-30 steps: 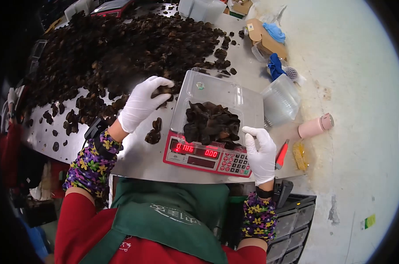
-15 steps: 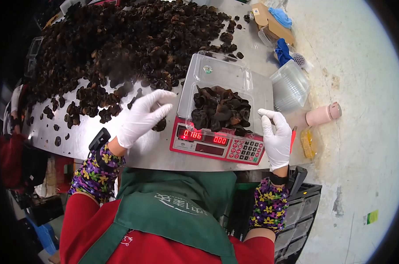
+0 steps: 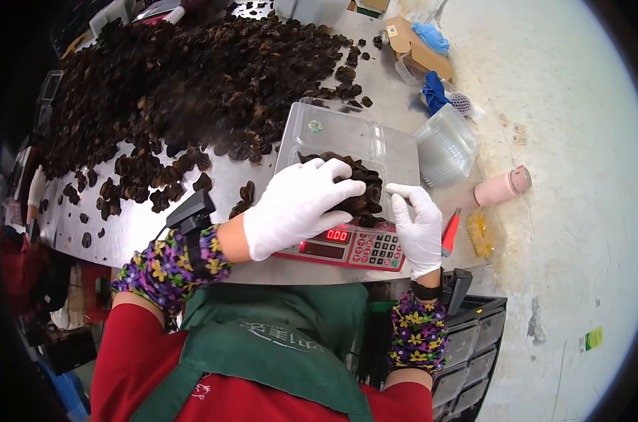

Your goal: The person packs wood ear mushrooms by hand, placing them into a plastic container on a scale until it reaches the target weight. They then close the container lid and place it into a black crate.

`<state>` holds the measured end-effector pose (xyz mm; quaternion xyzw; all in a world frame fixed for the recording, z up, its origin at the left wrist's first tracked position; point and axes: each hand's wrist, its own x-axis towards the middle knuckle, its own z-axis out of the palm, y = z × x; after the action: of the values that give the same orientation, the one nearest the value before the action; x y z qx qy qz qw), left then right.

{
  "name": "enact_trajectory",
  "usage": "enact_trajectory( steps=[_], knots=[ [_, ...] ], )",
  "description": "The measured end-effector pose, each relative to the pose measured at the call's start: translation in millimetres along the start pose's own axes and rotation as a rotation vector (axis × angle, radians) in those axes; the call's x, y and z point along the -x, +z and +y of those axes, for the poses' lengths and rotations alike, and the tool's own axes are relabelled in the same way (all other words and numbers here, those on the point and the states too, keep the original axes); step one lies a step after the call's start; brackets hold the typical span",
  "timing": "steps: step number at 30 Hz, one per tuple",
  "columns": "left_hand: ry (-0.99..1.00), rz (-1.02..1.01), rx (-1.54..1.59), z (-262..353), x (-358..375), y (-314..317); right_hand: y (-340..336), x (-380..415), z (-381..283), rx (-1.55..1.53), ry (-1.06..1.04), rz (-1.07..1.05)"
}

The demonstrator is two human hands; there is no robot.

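Observation:
A clear plastic clamshell box (image 3: 364, 130) lies with its lid folded back on a red-and-silver digital scale (image 3: 319, 261). Dark wood ear mushrooms (image 3: 368, 200) fill its near half. My left hand (image 3: 298, 204), in a white glove, reaches over them with fingers apart and bent, fingertips on the mushrooms; it hides part of the scale's display. At the box's right edge is my right hand (image 3: 417, 228), also gloved, with thumb and forefinger close together on the rim.
A large heap of wood ear mushrooms (image 3: 171, 91) covers the metal table's (image 3: 234, 271) far left. To the right are stacked clear boxes (image 3: 449, 148), a pink bottle (image 3: 502, 186), a red-handled tool (image 3: 450, 232) and a yellow brush (image 3: 479, 235). Another person's gloved hand (image 3: 36, 186) shows at far left.
My left hand has moved right, from beside the scale to over the mushrooms in the box. My right hand stays at the box's right edge. The whole view has shifted slightly.

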<state>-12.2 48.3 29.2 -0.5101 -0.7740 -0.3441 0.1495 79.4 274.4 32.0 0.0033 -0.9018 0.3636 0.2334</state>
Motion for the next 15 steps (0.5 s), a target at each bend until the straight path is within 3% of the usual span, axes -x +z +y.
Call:
enact_trajectory(
  steps=[2,4,6,9,10,12,14,15],
  knots=[
    [-0.014,-0.028,-0.031,-4.7,-11.6,9.9,0.3,2.3,-1.9,-0.006,-0.003,0.012],
    [0.006,-0.184,-0.053,-13.8,-19.6,17.5,-1.3,5.4,-1.0,-0.020,-0.006,0.010],
    [-0.024,-0.136,-0.019,-15.9,-20.9,22.1,-5.4,7.9,-0.2,-0.003,-0.018,0.021],
    [-0.215,-0.016,0.371,-21.7,-17.3,15.8,-9.8,11.8,4.0,0.004,-0.005,0.027],
    [-0.381,-0.098,0.563,-20.5,-19.9,4.1,-10.9,12.6,5.7,0.011,0.001,0.029],
    [-0.567,-0.019,0.743,-25.9,-13.2,-5.3,-11.3,13.9,7.6,0.014,0.008,0.027],
    [-0.681,0.030,0.710,-28.6,-2.1,-25.0,-10.4,14.2,9.1,0.011,0.003,0.040],
    [-0.641,0.142,0.662,-39.6,9.6,-23.1,-10.7,14.4,8.4,0.006,0.006,0.040]
  ],
)
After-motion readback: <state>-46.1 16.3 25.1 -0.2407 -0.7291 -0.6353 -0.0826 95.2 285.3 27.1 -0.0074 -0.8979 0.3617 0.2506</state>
